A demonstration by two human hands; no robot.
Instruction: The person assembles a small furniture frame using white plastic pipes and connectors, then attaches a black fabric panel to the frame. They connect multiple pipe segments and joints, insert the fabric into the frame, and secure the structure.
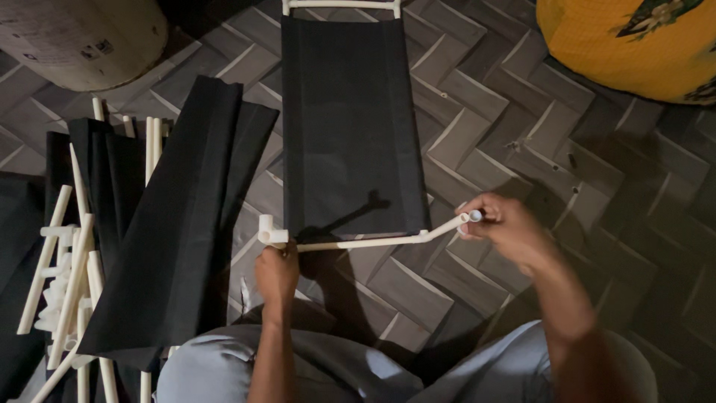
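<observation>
Black fabric panel stretched on thin white plastic tubes lies flat on the grey herringbone floor, straight ahead of me at twelve o'clock. Its long axis runs from six to twelve o'clock, away from my knees. A white crossbar already closes the far end. The near white tube runs crosswise, nine to three o'clock, along the panel's near edge.

My left hand is closed around that tube just below a white corner connector, at the panel's near left corner. My right hand pinches the tube's open, angled end between fingertips, just past the near right corner; no connector is on that end.

I judge this frame partly assembled: fabric threaded, far end joined, near right corner unfinished.

At nine o'clock lie loose black fabric sheets and a pile of white tubes, apparently unassembled. A yellow cushion sits at two o'clock.
</observation>
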